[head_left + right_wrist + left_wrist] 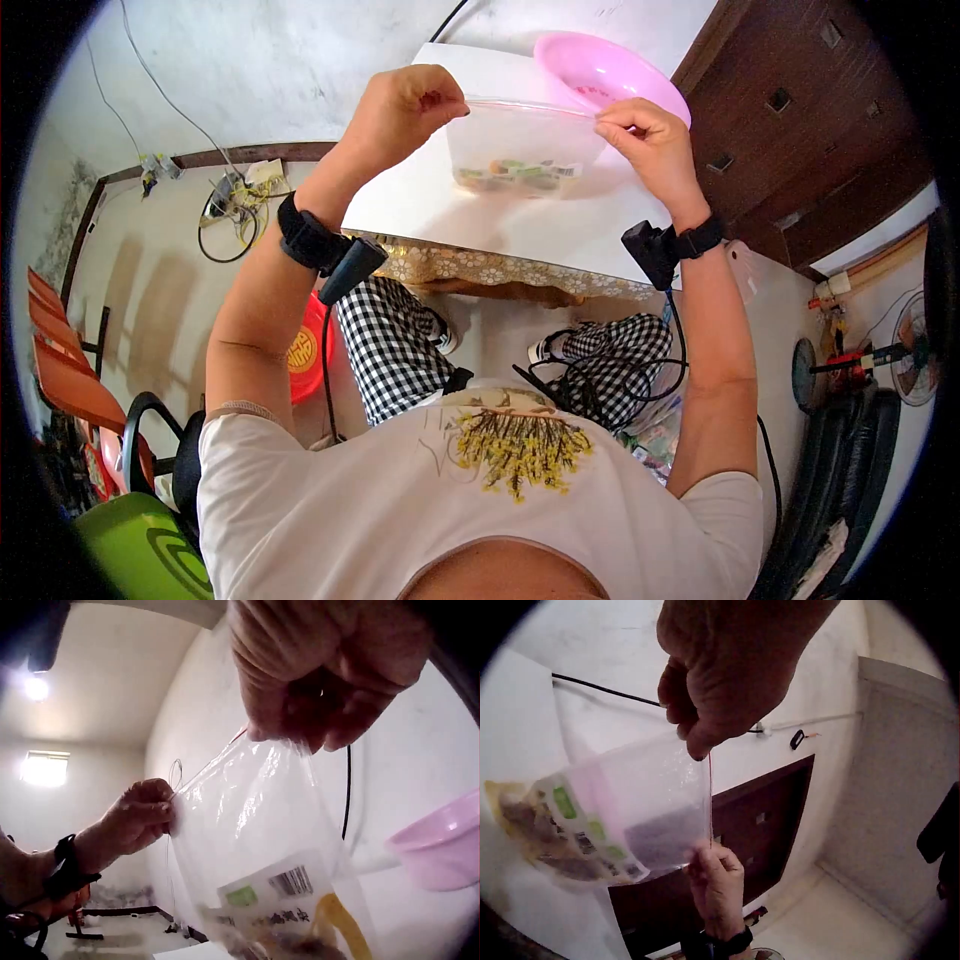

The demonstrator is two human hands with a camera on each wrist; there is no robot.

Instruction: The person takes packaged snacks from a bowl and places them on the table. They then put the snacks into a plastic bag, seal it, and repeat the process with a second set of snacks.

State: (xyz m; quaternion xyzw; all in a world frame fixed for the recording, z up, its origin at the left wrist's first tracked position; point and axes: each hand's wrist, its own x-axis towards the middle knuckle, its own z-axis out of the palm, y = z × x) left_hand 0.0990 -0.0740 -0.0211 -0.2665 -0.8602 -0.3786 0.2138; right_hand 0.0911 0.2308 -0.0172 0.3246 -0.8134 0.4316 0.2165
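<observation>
A clear zip bag (520, 135) with a red line along its top edge hangs upright between my two hands over the white table. My left hand (405, 105) pinches one top corner between thumb and fingers. At the opposite top corner, my right hand (650, 145) pinches the edge, so the top is stretched nearly straight. Small packets with green-and-white labels (262, 896) and a barcode lie in the bag's bottom. Something yellow and brown (532, 825) shows beside them through the plastic.
A pink basin (610, 65) stands at the table's back right, behind the bag. The white table (420, 205) has a patterned cloth along its near edge. A dark wooden door (800, 110) is at the right. Cables run from both wrist cameras. A red stool (315, 350) is below left.
</observation>
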